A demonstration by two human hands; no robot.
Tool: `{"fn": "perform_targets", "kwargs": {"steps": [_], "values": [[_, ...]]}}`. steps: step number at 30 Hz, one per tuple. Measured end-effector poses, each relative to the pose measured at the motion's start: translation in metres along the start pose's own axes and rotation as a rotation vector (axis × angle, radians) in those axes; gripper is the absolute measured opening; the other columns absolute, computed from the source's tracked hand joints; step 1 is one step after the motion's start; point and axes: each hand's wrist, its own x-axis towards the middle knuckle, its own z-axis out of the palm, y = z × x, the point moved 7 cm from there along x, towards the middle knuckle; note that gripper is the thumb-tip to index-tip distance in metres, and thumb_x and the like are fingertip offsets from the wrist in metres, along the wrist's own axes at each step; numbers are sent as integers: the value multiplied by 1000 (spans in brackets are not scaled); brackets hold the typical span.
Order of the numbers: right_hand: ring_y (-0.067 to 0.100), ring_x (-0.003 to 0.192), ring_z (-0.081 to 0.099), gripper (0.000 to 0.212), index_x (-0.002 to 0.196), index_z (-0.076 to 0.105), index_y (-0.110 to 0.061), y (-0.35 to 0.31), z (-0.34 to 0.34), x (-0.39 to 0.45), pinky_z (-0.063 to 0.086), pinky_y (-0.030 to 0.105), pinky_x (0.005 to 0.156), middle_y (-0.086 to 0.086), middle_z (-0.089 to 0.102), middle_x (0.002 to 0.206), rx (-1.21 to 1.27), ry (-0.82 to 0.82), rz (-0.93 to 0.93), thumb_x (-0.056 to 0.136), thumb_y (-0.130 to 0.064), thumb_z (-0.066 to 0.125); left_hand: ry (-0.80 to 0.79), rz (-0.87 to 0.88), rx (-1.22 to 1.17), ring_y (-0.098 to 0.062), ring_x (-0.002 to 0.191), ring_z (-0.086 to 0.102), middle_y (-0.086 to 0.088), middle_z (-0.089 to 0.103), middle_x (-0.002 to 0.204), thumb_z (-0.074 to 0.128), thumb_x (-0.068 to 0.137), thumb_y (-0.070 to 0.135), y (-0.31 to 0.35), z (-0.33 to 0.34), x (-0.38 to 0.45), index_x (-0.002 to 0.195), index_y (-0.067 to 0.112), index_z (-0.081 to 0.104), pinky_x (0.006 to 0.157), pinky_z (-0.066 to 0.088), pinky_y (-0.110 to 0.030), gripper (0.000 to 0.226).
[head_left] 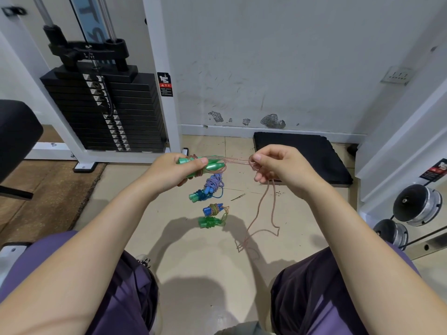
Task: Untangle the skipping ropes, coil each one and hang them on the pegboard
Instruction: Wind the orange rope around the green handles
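Note:
My left hand (174, 169) grips a pair of green handles (212, 165) with turns of clear pink rope wound round them. From the handles the pink rope (263, 213) runs right to my right hand (278, 169), which pinches it between thumb and fingers. Below that hand the rope hangs in long loops down to the floor. On the tiles between my hands lie coiled ropes: a blue-and-white one with blue handles (214, 183), a blue cord on teal handles (197, 195), a yellowish one on blue handles (214, 209) and a green bundle (210, 222). No pegboard is in view.
A weight-stack machine (106, 112) on a white frame stands at the back left, with a black padded seat (17, 134) at the left edge. A black floor mat (307, 155) lies against the wall behind my right hand. Dumbbells (416, 204) rest at the right.

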Motion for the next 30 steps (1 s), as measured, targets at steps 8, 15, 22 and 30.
{"fn": "perform_targets", "kwargs": {"steps": [8, 15, 22, 30], "values": [[14, 53, 50, 17, 92, 66, -2, 1, -10, 4, 45, 25, 56, 1, 57, 65, 1, 204, -33, 97, -15, 57, -4, -25, 63, -13, 53, 48, -4, 60, 61, 69, 81, 60, -1, 5, 0, 79, 8, 74, 58, 37, -26, 53], [12, 52, 35, 18, 88, 70, -8, -1, -4, 1, 31, 23, 48, 2, 46, 63, -111, 107, 18, 84, -25, 76, 59, -19, 5, -13, 52, 46, -16, 71, 74, 70, 82, 57, -2, -2, 2, 81, 15, 76, 55, 36, -26, 43], [21, 90, 63, 14, 100, 67, 3, -6, -13, -4, 51, 39, 97, 13, 67, 92, 121, 276, -60, 93, -8, 62, 60, -26, 59, -10, 50, 48, 3, 57, 52, 70, 81, 61, -7, -4, 1, 69, 16, 74, 56, 37, -27, 46], [17, 61, 56, 11, 91, 57, -5, -7, 16, -6, 52, 24, 62, 8, 61, 77, 146, -6, -45, 99, -7, 51, -243, -119, 548, -11, 65, 60, 6, 65, 70, 67, 62, 81, -22, 14, -6, 88, 23, 74, 59, 45, -27, 64]]}}
